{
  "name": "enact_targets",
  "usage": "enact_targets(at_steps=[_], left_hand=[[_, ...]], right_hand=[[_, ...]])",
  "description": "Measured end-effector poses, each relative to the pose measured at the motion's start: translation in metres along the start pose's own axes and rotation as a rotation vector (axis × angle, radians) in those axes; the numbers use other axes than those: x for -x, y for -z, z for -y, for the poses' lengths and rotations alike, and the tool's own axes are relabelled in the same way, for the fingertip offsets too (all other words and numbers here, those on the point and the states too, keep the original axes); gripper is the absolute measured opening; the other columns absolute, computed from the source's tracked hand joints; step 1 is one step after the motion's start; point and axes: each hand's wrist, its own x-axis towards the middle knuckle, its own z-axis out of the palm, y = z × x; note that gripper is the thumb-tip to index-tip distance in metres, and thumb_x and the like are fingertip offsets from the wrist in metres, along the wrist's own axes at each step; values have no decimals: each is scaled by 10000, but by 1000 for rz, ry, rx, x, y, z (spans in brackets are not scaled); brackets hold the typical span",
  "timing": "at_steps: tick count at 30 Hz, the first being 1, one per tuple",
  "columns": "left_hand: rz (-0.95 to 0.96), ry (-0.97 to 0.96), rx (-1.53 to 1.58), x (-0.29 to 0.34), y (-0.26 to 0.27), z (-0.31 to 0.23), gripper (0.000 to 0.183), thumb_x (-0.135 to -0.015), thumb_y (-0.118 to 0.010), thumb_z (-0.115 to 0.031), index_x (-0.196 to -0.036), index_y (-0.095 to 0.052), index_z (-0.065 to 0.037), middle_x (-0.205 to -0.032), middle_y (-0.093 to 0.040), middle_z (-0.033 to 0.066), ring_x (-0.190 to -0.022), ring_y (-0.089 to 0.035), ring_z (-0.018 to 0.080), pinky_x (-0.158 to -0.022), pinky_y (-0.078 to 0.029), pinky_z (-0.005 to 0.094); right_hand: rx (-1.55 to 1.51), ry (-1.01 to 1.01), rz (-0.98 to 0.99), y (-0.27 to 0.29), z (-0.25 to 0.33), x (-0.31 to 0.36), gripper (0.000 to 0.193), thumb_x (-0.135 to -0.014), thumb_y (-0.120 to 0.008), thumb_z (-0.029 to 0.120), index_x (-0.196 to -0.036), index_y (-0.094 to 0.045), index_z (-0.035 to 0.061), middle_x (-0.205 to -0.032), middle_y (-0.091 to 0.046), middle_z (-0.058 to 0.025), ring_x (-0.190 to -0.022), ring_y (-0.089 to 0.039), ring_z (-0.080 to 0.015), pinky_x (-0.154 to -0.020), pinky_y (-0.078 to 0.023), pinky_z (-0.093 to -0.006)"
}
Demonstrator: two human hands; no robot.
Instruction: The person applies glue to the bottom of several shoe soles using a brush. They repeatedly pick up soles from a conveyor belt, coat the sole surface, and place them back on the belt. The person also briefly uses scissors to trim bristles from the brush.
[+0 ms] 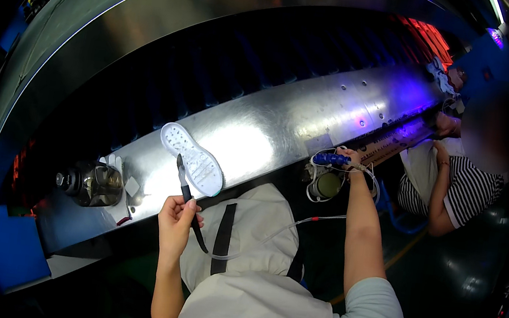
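My left hand [176, 219] is closed round a black-handled brush [184, 185], from whose lower end a clear tube runs over my lap. The brush tip overlaps the left edge of a white shoe sole [194, 157]; whether it touches is unclear. The sole lies tilted on the metal bench, toe away from me, with small marks across its face. My right hand [351, 157] is stretched out to the right, its fingers closed on the end of a blue ribbed fitting [329, 159]. Below that fitting is a round greenish container [328, 186] with white tubing looped about it.
A dark transparent jug [96, 184] stands at the left on the metal bench [291, 122]. Behind the bench runs a dark slatted opening under a curved metal hood [177, 10]. To the right sits another person in a striped top [470, 189]. A beige apron [251, 292] covers my lap.
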Motion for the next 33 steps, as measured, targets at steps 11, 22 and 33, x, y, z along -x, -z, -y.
enact_targets(at_steps=[11, 22, 33], left_hand=[[3, -11, -55, -2, -3, 2, 170, -801, -505, -152, -843, -452, 4, -683, -528, 66, -528, -509, 104, -484, -439, 216], [20, 17, -25, -3, -7, 0, 172, -794, -519, -137, -838, -448, 14, -698, -527, 69, -542, -514, 97, -492, -449, 213], [21, 10, -20, -3, -4, 2, 174, -795, -519, -139, -838, -447, 13, -698, -529, 69, -544, -514, 96, -493, -449, 212]], right_hand=[[529, -44, 158, -13, -10, 15, 210, -814, -440, 187, -869, -529, 6, -844, -541, -153, -789, -520, -235, -708, -401, -298], [-240, 135, -23, -20, -21, 7, 240, -761, -515, 23, -996, -496, -18, -830, -557, -103, -715, -534, -148, -639, -448, -256], [263, 323, 21, -13, -43, 1, 157, -741, -532, 70, -888, -519, 16, -803, -564, -127, -689, -544, -184, -646, -451, -310]])
